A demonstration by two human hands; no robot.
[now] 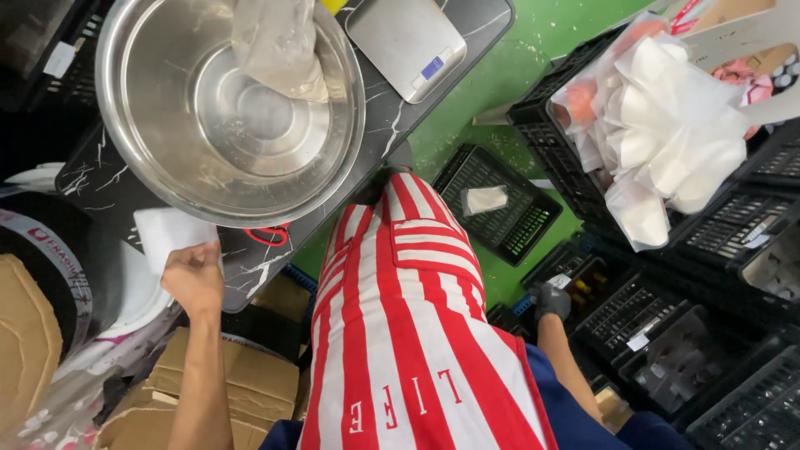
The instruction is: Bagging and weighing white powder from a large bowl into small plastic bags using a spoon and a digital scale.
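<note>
Both arms stretched out, hands well apart

Left hand (193, 279) bare, fingers curled shut in a pinch; right hand (552, 301) dark-gloved, reaching low, its grip hidden.

There is one view only, from the person's head, facing steeply down along the body. The striped apron (417, 333) is very near the lens, with the counter (392, 117) left and the green floor (517, 75) lower.

Marble table (392, 125) — bowl (167, 125), scale (400, 37)

Red-and-white striped apron (408, 333), dark right glove (552, 300)
</note>
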